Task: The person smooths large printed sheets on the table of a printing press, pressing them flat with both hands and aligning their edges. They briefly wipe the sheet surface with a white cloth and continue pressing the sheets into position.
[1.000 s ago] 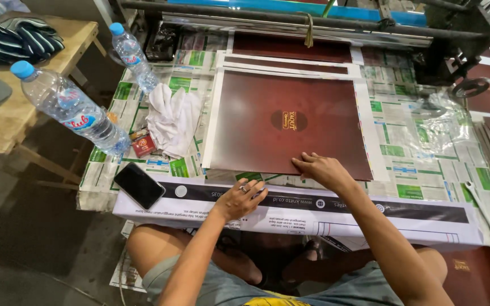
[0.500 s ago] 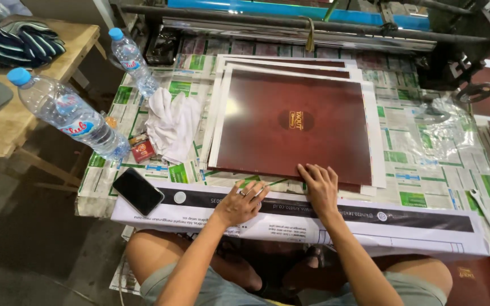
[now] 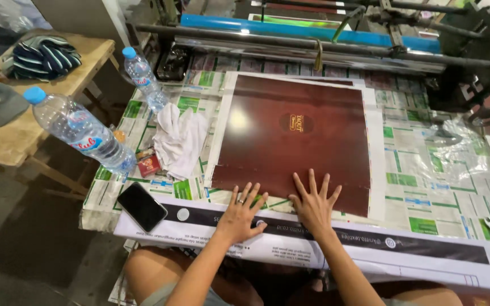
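Both hands lie flat with fingers spread wide at the lower middle of the frame, palms down and gripping nothing. The left hand rests mostly on the paper strip just below the dark red sheet, a ring on one finger, its fingertips reaching the sheet's lower edge. The right hand sits just beside it to the right, its fingers pressed onto the lower edge of the same sheet.

The dark red sheet is glossy, with a small oval gold emblem near its middle, and fills the centre of the frame. It lies on white-edged sheets stacked beneath it, on a surface covered in green-and-white printed paper. A long white strip with a black band runs along the near edge of the surface, under the wrists.

Left of the sheet lies a crumpled white cloth. A black phone rests at the lower left corner of the surface, a small red packet above it. A large water bottle with a blue cap leans at the left, and a smaller bottle stands behind it. Across the top of the frame runs a machine with a blue roller. A wooden table at the upper left carries a striped cloth.
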